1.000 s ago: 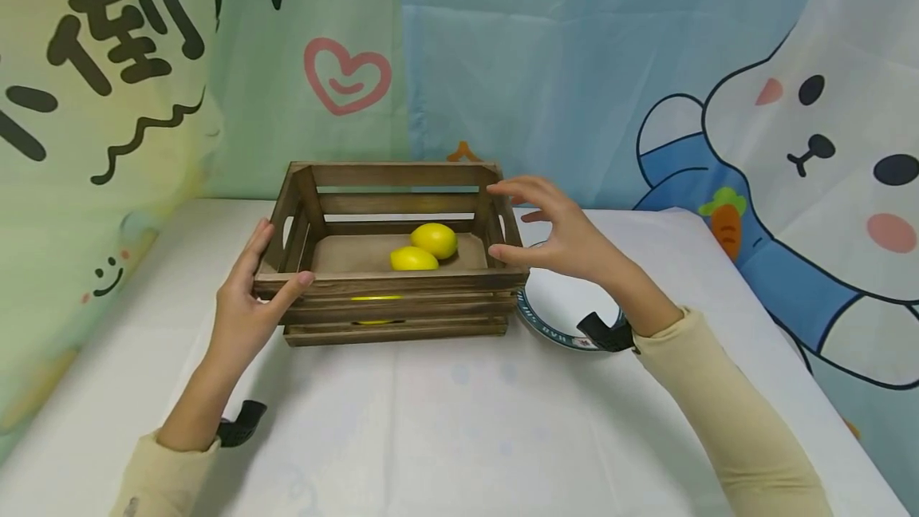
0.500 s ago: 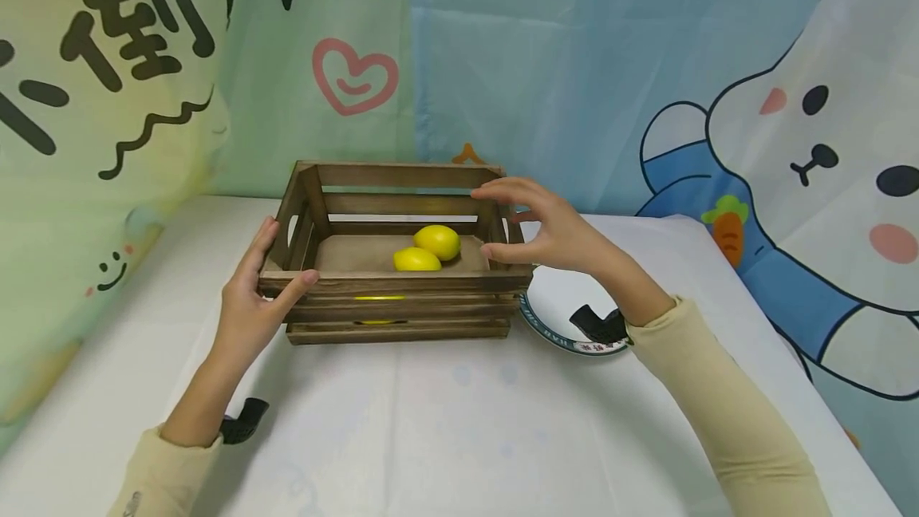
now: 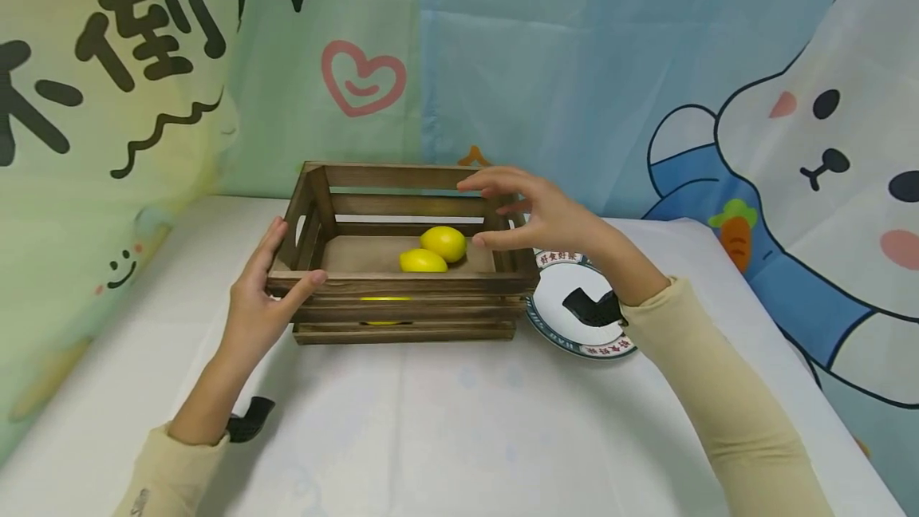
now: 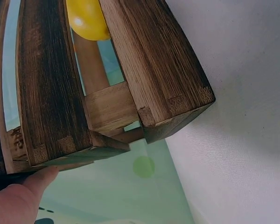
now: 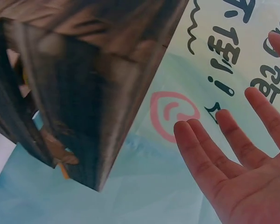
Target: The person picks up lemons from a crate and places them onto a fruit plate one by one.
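A brown slatted wooden crate (image 3: pixel 402 287) stands on the white table, with two yellow lemons (image 3: pixel 443 243) on its floor; more yellow shows through the front slats. My left hand (image 3: pixel 262 305) holds the crate's front left corner, thumb over the front rim and fingers along the left side. In the left wrist view, the thumb (image 4: pixel 39 183) lies at the rim and a lemon (image 4: pixel 87 19) shows between slats. Above the crate's right end hovers my right hand (image 3: pixel 549 218), fingers spread and holding nothing. The right wrist view has these fingers (image 5: pixel 238 140) apart from the crate (image 5: pixel 79 102).
A white plate (image 3: pixel 549 301) with a dark patterned rim stands right of the crate, partly under my right wrist. Behind the table hangs a printed cloth backdrop (image 3: pixel 531 62). White cloth (image 3: pixel 459 429) covers the table in front of the crate.
My right hand has moved left, from beside the crate's right end to over its inside. The left hand keeps its place on the crate. The whole head view has shifted slightly.
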`<control>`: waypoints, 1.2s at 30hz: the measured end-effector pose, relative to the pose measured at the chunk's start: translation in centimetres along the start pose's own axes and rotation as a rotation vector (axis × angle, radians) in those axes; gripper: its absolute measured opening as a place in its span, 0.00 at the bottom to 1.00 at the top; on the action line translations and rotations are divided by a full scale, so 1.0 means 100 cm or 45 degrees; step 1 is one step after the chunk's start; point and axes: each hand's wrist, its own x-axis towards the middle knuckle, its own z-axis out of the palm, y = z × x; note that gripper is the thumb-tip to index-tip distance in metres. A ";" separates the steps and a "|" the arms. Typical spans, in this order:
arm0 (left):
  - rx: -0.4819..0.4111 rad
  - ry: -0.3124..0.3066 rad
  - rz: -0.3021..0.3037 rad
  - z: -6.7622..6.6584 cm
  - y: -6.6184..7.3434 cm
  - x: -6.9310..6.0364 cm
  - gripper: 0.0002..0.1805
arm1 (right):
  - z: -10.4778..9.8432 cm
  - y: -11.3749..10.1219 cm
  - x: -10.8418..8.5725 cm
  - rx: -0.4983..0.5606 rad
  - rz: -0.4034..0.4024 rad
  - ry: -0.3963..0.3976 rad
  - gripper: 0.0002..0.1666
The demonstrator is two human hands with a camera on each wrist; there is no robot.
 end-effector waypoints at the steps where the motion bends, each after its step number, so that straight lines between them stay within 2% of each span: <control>1: 0.001 0.001 -0.001 0.000 0.000 0.000 0.46 | -0.001 -0.001 0.001 0.004 0.004 -0.006 0.36; 8: -0.011 0.004 -0.001 0.001 -0.001 0.000 0.46 | -0.004 -0.010 0.011 0.031 0.022 -0.007 0.36; 22: -0.024 -0.003 -0.011 0.001 0.002 -0.001 0.46 | -0.006 -0.014 0.030 -0.039 0.030 -0.033 0.34; 36: -0.011 0.012 0.014 0.002 0.002 -0.001 0.46 | -0.004 -0.013 0.054 0.025 0.068 -0.092 0.32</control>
